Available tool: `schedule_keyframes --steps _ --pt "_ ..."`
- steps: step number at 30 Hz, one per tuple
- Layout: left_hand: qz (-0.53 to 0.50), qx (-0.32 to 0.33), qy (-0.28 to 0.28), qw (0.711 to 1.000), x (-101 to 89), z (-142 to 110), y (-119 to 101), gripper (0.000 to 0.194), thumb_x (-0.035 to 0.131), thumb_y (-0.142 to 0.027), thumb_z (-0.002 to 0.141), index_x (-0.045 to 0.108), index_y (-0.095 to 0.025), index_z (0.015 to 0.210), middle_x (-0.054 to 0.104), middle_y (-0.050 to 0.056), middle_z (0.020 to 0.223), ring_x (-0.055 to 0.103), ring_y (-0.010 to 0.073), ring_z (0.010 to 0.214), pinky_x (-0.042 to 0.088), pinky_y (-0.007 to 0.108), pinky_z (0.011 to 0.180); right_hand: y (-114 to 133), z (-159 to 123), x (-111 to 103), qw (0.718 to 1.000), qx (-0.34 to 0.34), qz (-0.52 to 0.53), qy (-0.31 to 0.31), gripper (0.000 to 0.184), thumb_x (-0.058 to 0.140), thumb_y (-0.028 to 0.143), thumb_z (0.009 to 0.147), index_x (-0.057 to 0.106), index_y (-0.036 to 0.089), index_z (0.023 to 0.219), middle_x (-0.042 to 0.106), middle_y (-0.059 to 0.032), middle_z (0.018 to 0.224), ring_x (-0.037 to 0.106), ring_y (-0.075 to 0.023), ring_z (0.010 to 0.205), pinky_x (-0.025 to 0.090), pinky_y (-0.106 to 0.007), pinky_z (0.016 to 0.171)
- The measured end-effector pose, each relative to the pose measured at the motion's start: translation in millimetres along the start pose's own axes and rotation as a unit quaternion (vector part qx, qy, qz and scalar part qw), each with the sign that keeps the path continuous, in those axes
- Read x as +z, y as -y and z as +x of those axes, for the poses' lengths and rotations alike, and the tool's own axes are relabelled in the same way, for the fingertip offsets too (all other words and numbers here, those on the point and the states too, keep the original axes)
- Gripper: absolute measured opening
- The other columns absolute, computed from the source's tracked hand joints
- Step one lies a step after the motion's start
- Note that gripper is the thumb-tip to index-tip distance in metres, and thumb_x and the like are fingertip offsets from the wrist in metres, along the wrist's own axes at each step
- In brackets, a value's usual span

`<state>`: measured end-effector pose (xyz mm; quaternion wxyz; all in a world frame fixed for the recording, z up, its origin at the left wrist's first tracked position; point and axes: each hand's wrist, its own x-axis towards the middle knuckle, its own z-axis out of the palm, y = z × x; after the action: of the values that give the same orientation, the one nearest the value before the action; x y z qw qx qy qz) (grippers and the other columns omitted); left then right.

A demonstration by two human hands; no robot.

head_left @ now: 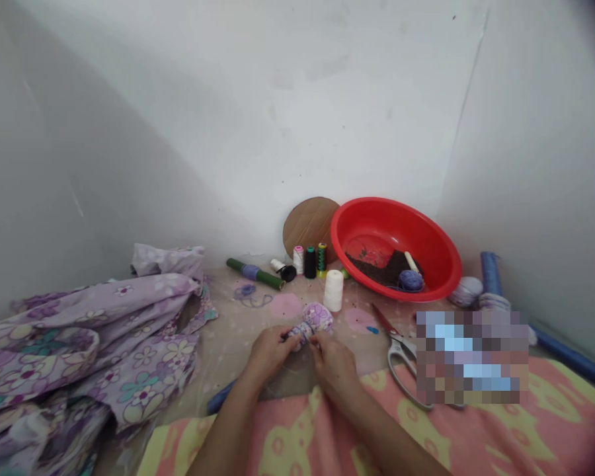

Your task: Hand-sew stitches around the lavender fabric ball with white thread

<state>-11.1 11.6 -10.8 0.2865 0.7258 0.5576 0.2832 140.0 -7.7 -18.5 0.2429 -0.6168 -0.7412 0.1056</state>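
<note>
A small bundle of purple floral cloth (318,317), rounded at its top and bound round its neck with a dark strand, is between my two hands. My left hand (274,350) is closed on the gathered lower end of the bundle. At the bound neck, the fingers of my right hand (333,363) are pinched together; they seem to hold the thin strand, though it is too fine to see clearly. Just behind the bundle stands a white thread cone (334,291).
Purple floral fabric (143,370) lies heaped at left. A red basin (396,248) holding a purple yarn ball (411,281) leans at the back right, near large scissors (401,357). Several thread spools (310,262) and a green stick (255,274) line the wall. A pink-yellow cloth (297,436) lies in front.
</note>
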Motion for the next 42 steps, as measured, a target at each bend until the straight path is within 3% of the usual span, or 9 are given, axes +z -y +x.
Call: schedule_keyframes --steps 10,20,27,42 --pt "0.032 -0.008 -0.011 0.999 0.9 0 0 0.038 0.039 -0.043 0.073 0.064 -0.018 0.086 0.065 0.002 0.078 0.054 0.0154 0.07 0.036 0.02 0.059 2 2 4 1.0 0.027 0.016 0.0 0.019 0.038 0.023 0.08 0.057 0.021 0.083 0.065 -0.0044 0.076 0.059 -0.0178 0.072 0.032 -0.024 0.056" --pt "0.02 -0.021 -0.014 0.999 -0.2 -4 -5 0.04 0.04 -0.044 0.072 0.064 -0.018 0.091 0.066 0.002 0.078 0.055 0.0165 0.072 0.036 0.021 0.062 3 2 6 0.997 0.013 0.069 -0.031 0.021 0.039 0.022 0.078 0.06 0.021 0.082 0.065 -0.0043 0.077 0.058 -0.0168 0.072 0.035 -0.024 0.06" --pt "0.003 -0.009 -0.007 1.0 3.0 0 3 0.039 0.041 -0.044 0.072 0.063 -0.018 0.09 0.065 0.002 0.077 0.054 0.0148 0.067 0.033 0.02 0.055 0 2 3 0.991 -0.013 0.131 -0.02 0.024 0.04 0.018 0.076 0.063 0.021 0.082 0.066 -0.0035 0.079 0.058 -0.0146 0.074 0.037 -0.021 0.065" --pt "0.004 -0.001 -0.004 1.0 1.4 -1 2 0.039 0.04 -0.044 0.073 0.063 -0.018 0.089 0.065 0.002 0.078 0.054 0.0147 0.069 0.033 0.02 0.055 -2 4 -4 0.99 -0.017 0.14 0.022 0.027 0.04 0.018 0.075 0.067 0.021 0.078 0.066 -0.003 0.077 0.057 -0.0141 0.071 0.037 -0.02 0.061"
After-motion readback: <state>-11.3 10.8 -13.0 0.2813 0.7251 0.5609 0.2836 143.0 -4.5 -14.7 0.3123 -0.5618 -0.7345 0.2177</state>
